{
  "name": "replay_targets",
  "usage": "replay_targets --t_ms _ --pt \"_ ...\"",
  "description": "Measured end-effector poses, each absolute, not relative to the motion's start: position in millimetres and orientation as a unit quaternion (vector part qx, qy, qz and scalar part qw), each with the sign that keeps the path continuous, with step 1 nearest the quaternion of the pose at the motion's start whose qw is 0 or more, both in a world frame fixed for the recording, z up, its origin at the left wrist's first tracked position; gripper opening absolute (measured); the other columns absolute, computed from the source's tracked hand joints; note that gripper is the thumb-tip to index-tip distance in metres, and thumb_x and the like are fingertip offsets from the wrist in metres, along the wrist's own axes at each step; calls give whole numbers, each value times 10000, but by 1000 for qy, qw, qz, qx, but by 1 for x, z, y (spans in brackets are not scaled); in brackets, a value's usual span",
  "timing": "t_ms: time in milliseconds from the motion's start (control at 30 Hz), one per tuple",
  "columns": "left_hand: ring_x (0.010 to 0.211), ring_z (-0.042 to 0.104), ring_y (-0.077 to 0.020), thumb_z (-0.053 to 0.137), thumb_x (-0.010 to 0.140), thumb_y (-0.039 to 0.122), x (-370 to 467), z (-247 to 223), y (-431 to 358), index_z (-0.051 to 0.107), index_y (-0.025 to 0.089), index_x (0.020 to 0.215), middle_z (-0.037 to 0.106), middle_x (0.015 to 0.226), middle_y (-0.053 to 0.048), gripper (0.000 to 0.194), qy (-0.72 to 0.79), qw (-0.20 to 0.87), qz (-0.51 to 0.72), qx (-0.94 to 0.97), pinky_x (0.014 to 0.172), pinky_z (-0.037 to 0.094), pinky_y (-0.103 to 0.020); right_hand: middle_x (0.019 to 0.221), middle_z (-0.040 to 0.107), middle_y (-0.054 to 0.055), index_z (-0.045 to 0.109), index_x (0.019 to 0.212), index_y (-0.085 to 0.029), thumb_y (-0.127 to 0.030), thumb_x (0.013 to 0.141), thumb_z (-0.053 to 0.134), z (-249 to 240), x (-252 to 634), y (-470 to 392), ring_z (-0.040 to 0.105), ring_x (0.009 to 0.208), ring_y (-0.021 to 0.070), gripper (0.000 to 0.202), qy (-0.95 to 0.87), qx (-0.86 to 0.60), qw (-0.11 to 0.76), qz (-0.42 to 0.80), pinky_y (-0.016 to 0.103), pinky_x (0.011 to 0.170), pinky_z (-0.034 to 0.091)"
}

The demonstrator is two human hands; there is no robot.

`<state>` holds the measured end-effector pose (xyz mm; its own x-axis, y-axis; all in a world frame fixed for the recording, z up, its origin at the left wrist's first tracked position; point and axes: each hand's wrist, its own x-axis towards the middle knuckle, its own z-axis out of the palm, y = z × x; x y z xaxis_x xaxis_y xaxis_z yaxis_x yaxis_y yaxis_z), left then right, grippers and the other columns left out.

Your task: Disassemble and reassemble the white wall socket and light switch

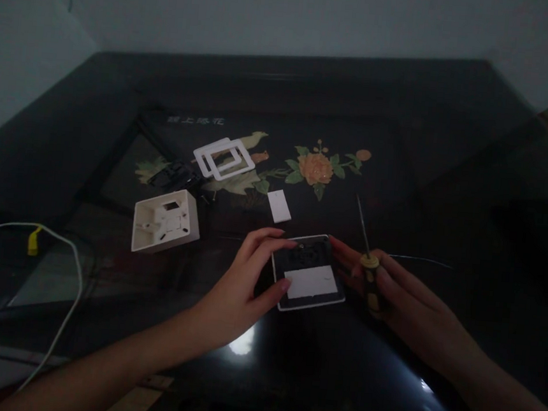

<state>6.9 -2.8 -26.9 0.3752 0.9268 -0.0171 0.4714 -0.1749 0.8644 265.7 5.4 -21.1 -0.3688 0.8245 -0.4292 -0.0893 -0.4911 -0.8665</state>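
A wall switch panel (pixel 305 254) with a black body and a thin white frame is held slightly tilted above the table. On its lower half sits a white cover plate (pixel 311 282); the upper half shows the dark inside. My left hand (pixel 243 283) grips the panel's left side, thumb on the white plate and fingers at the upper edge. Fingertips of my right hand (pixel 403 293) touch the panel's right edge. That same hand is closed round a screwdriver (pixel 370 275) with a yellowish handle, its shaft pointing up and away from the panel.
A white mounting box (pixel 167 222) stands open side up on the left. Behind it lie a black switch part (pixel 177 175) and two overlapping white frames (pixel 225 158). A loose white plate (pixel 279 206) is near the middle. A white cable (pixel 74 265) with a yellow tag (pixel 33 242) runs along the left.
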Motion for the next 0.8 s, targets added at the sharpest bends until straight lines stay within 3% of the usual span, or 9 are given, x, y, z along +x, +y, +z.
replay_targets --t_ms 67,133,233,333,533,700,800 --pt "1300 464 -258 527 958 244 5 -26 0 498 250 1302 472 1356 -98 345 494 382 250 740 1111 392 -521 1508 516 38 663 1071 -293 -557 881 615 -20 267 12 553 1311 252 328 -416 -477 312 709 388 1029 507" --pt "1201 530 -252 522 964 245 3 -26 5 529 230 1269 547 1268 -91 306 491 370 248 749 1045 443 -505 1425 590 45 663 1106 -295 -549 907 584 -17 275 18 606 1232 230 332 -466 -507 300 660 361 996 516" --pt "1132 572 -228 515 969 252 4 -26 17 558 215 1236 600 1212 -82 273 460 403 292 736 990 483 -441 1000 740 42 691 980 -270 -555 937 524 -7 291 25 691 933 182 333 -541 -538 286 579 302 845 548" --pt "1177 585 -225 506 973 265 10 -26 30 575 210 1213 629 1237 -84 256 417 493 333 687 1025 470 -417 739 704 40 684 820 -236 -575 949 471 5 300 25 667 698 170 422 -572 -498 241 606 305 692 556" --pt "1230 593 -229 503 977 269 24 -24 48 576 198 1249 634 1312 -97 290 362 601 315 639 1054 460 -398 990 737 97 679 1034 -191 -520 992 435 9 290 14 706 909 189 412 -552 -399 112 724 347 822 577" --pt "1262 564 -243 495 984 282 23 -28 40 579 213 1242 612 1334 -97 280 357 587 326 650 1086 431 -413 1170 697 75 667 1142 -235 -498 988 472 1 290 15 665 1067 181 362 -541 -412 143 720 355 967 531" --pt "1382 435 -278 512 976 305 16 -28 27 595 230 1198 510 1422 -108 249 404 516 331 679 1174 319 -477 1234 677 56 659 1169 -264 -507 978 489 -4 288 16 650 1110 179 352 -540 -432 170 702 348 1008 508"
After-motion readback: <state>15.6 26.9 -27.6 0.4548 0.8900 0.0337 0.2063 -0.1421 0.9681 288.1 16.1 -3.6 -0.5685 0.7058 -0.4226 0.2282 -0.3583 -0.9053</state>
